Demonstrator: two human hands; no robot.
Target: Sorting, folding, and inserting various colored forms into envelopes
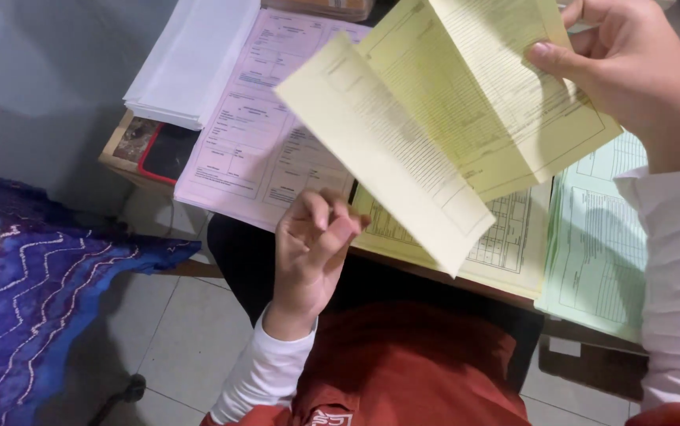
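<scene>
- Head view: looking down on a small wooden counter (pixel 123 138) crowded with stacks of printed forms: white (pixel 190 55), pink (pixel 257 134), yellow (pixel 513 237), green (pixel 596 252).
- Dark phone in a red case (pixel 168 151) tucked under the white and pink stacks at the counter's left edge.
- Right hand (pixel 632 71) pinching a folded yellow form (pixel 434 118), lifted above the stacks.
- Left hand (pixel 312 248) loosely curled below the form's lower flap, gripping nothing; contact unclear.
- Pale tiled floor (pixel 190 331), grey wall (pixel 48 71), blue patterned cloth (pixel 32 300) at left.
</scene>
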